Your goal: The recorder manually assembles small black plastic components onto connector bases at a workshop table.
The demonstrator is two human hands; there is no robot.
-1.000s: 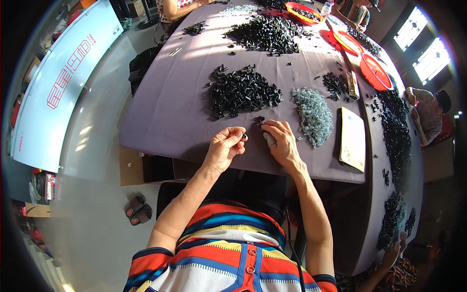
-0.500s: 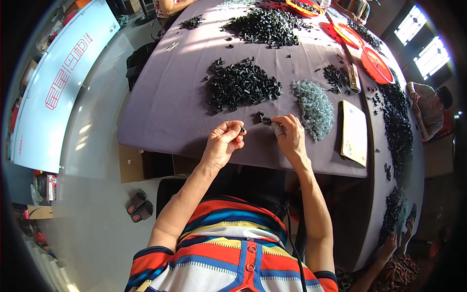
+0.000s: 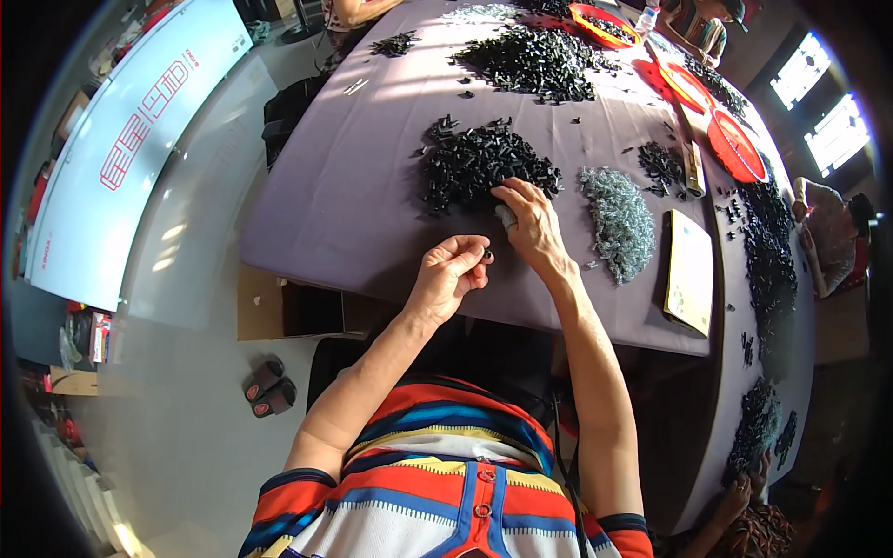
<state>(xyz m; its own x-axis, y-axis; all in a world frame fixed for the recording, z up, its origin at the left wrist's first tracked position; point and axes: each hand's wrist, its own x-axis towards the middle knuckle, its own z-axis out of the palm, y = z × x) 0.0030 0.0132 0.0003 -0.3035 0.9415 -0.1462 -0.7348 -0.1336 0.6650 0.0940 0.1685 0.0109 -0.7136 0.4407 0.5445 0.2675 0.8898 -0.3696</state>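
Observation:
My left hand (image 3: 454,270) hovers over the near edge of the table, thumb and forefinger pinching a small black part (image 3: 488,253). Farther off, my right hand (image 3: 532,223) reaches to the near right side of a pile of small black plastic parts (image 3: 479,163). Its fingers are bent and drawn together, and whatever lies under the fingertips is hidden. A pale grey wrap (image 3: 505,216) covers one of its fingers. To the right of this hand lies a heap of small clear, greyish pieces (image 3: 619,223).
A cream booklet or box (image 3: 688,270) lies at the right table edge. Beyond are a larger black pile (image 3: 535,60), a smaller one (image 3: 660,166) and red baskets (image 3: 737,147). Other people sit around the tables. An open cardboard box (image 3: 265,307) stands below the left edge.
My right hand has moved forward from the loose black parts near the table edge to the black pile. My left hand keeps its pinch in about the same place. The view has shifted slightly.

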